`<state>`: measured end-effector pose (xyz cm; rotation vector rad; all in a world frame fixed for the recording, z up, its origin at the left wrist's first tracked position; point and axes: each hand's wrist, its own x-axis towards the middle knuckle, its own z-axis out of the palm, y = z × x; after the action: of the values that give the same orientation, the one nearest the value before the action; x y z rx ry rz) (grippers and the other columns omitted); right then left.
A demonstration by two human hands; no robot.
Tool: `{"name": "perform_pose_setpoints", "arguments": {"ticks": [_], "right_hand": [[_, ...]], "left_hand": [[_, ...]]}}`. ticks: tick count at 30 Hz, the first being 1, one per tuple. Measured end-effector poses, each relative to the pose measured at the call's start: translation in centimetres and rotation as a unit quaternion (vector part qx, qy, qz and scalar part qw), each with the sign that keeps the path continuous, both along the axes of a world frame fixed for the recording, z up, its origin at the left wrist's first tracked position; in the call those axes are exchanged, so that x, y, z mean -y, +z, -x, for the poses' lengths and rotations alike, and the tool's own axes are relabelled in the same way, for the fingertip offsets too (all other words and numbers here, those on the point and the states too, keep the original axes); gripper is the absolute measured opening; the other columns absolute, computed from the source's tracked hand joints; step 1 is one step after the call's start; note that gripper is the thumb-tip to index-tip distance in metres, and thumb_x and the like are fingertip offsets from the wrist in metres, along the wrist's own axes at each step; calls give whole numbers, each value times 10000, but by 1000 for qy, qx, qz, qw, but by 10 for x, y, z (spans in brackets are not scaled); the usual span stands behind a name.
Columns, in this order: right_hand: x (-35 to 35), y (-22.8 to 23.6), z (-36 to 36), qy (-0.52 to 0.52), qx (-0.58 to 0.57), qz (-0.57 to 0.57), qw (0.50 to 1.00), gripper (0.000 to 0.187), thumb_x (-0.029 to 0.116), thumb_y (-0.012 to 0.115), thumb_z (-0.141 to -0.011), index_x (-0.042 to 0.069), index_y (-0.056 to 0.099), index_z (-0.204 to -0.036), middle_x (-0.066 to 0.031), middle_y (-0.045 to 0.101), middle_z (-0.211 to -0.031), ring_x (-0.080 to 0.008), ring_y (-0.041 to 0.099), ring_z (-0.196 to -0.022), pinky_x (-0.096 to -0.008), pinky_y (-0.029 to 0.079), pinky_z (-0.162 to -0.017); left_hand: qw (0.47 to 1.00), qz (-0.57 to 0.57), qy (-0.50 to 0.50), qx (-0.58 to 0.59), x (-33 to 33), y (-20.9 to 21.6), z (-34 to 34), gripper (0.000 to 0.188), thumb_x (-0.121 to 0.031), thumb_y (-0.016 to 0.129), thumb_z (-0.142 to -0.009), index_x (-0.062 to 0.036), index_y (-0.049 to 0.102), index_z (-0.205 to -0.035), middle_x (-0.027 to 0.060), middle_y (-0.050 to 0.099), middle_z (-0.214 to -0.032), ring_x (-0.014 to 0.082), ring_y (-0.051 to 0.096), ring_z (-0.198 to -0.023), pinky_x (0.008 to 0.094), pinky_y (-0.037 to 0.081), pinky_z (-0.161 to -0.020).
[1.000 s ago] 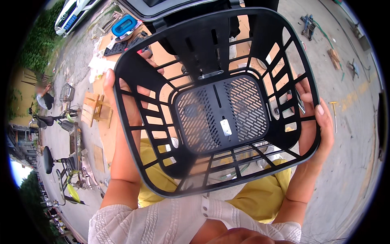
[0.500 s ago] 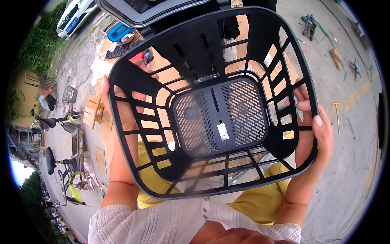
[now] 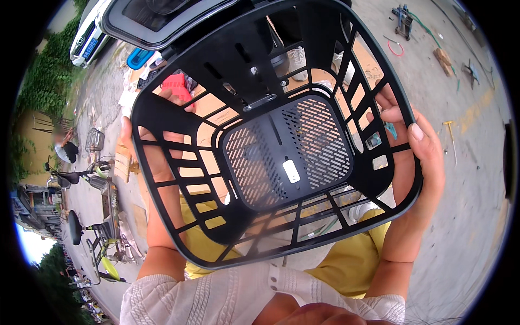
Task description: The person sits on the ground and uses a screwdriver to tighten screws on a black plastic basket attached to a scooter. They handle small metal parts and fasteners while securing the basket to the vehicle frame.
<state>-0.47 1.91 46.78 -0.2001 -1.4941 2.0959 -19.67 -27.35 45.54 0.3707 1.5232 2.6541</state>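
A black plastic bicycle basket (image 3: 230,57) is held up in front of me, its open mouth facing me and its slotted bottom away. My left hand (image 3: 157,161) grips its left side, thumb outside the rim and fingers showing through the openings. At the right rim, my right hand (image 3: 428,151) is closed around the side wall, thumb on the edge. On the basket bottom sits a small white plate (image 3: 291,170). Bolt heads (image 3: 253,70) show on the far wall. A dark glossy unit with a grey frame (image 3: 138,42) adjoins the basket's far upper left edge.
Cardboard (image 3: 208,111) lies on the ground beyond, with a red item (image 3: 176,86) and a blue container (image 3: 140,58). White shoes (image 3: 297,64) show through the basket. A yellow-handled tool (image 3: 449,125) and wood block (image 3: 444,60) lie right; a scooter (image 3: 108,200), white car and squatting person are left.
The basket has shifted slightly left and up and tilted counterclockwise, with both hands still on it. White shoes now show more plainly through its far wall.
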Motion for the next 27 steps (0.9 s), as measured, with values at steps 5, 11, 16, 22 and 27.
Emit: {"name": "perform_pose_setpoints", "arguments": {"ticks": [5,11,16,22,27], "right_hand": [[-7,-3,0,19,-16,-4,1000,458,286,524,-820,-124,599,-1009,-258,456,-1326,-345,400,-1280,-442,244,-1098],[-5,0,-4,11,24,-12,1000,458,321,533,-814,-93,605,-995,-255,446,-1338,-349,386,-1300,-458,232,-1102],[-8,-1,-3,15,22,-16,1000,432,324,531,-819,-76,607,-963,-246,453,-1337,-345,397,-1298,-451,232,-1103],[-9,-1,-2,19,13,-7,1000,427,307,527,-820,-85,608,-970,-245,456,-1336,-342,398,-1299,-445,236,-1103],[-9,-2,1,37,-14,-4,999,442,291,525,-819,-105,606,-999,-250,457,-1328,-346,399,-1294,-442,238,-1103]], "left_hand": [[1000,20,-2,2,-1,0,-2,706,-577,290,-920,15,485,-1252,209,587,-1148,317,613,-1016,493,509,-899],[999,40,-11,-21,-1,2,-2,716,-580,269,-921,29,487,-1229,201,583,-1136,277,621,-969,444,523,-871],[998,59,25,0,-12,9,-8,755,-604,252,-911,40,499,-1221,184,599,-1119,254,621,-966,414,524,-864],[998,57,14,0,-10,8,-4,773,-613,242,-911,47,507,-1214,167,616,-1073,253,631,-931,396,530,-849],[999,48,20,5,-10,9,-8,778,-617,249,-911,60,516,-1185,167,623,-1018,276,639,-871,384,533,-830]]}}
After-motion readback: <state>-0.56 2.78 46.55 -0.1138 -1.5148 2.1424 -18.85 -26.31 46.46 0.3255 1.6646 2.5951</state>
